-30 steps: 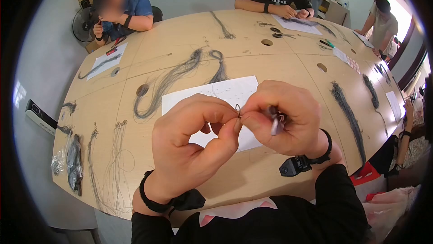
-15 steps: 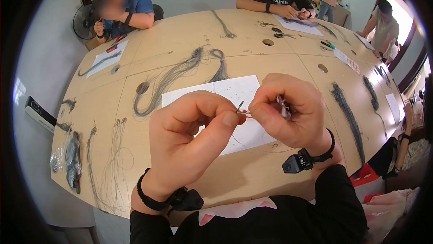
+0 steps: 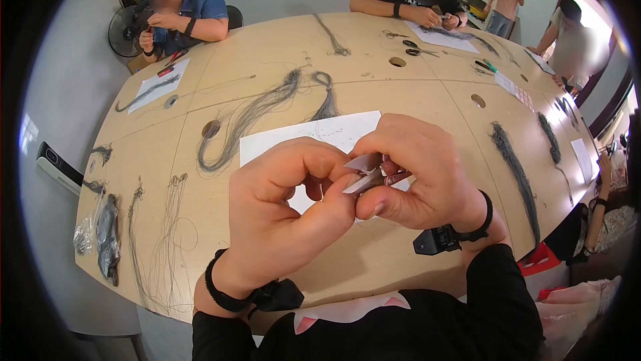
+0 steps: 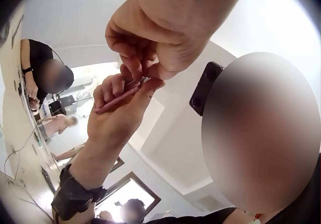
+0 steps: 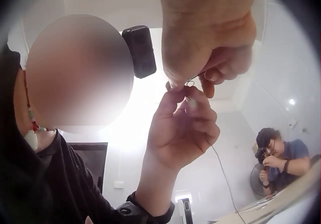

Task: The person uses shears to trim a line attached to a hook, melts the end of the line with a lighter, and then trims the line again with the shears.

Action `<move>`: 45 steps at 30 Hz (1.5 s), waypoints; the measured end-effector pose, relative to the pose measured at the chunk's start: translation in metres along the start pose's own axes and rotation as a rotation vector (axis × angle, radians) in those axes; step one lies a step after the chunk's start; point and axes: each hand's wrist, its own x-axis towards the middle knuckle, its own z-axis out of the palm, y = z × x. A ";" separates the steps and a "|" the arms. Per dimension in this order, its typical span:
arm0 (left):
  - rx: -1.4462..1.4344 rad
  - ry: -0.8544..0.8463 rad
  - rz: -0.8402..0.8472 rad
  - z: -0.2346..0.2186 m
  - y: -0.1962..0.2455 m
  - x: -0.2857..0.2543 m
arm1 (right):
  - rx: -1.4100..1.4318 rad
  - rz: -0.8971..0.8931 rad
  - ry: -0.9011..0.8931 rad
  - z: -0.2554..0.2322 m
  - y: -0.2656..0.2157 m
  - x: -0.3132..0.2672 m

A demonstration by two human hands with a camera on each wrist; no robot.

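My left hand point(image 3: 272, 211) pinches a tiny hook between thumb and forefinger; it is hidden by the fingers in the head view. In the right wrist view a small curved wire loop point(image 5: 190, 83), part of this hook, shows at the fingertips. A thin line point(image 5: 225, 173) trails down below that hand. My right hand point(image 3: 427, 164) grips a small pair of thread snips point(image 3: 365, 182) with silver blades and pinkish handles. The blades stand apart, their tips right at my left thumb and forefinger. Beneath both hands lies a white paper sheet point(image 3: 260, 149) with dark specks.
Bundles of grey line lie about the table: a long one point(image 3: 257, 117), a looped one point(image 3: 326, 99), another point(image 3: 517, 174) at right. A dark plastic-wrapped bundle point(image 3: 109, 244) is at left. Black scissors point(image 3: 417, 49) lie farther back. Several people are around the table.
The hook, upright and then tilted with red thread beside it, is now covered by the fingers. My right hand has turned the snips from the palm toward my left fingertips, blades apart.
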 end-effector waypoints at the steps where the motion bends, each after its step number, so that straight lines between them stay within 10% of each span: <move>1: 0.023 0.016 -0.013 0.000 0.001 0.000 | 0.004 0.015 -0.008 -0.001 -0.002 0.001; 45: 0.194 0.018 0.157 -0.008 0.001 0.003 | -0.112 0.149 0.084 0.013 -0.007 -0.004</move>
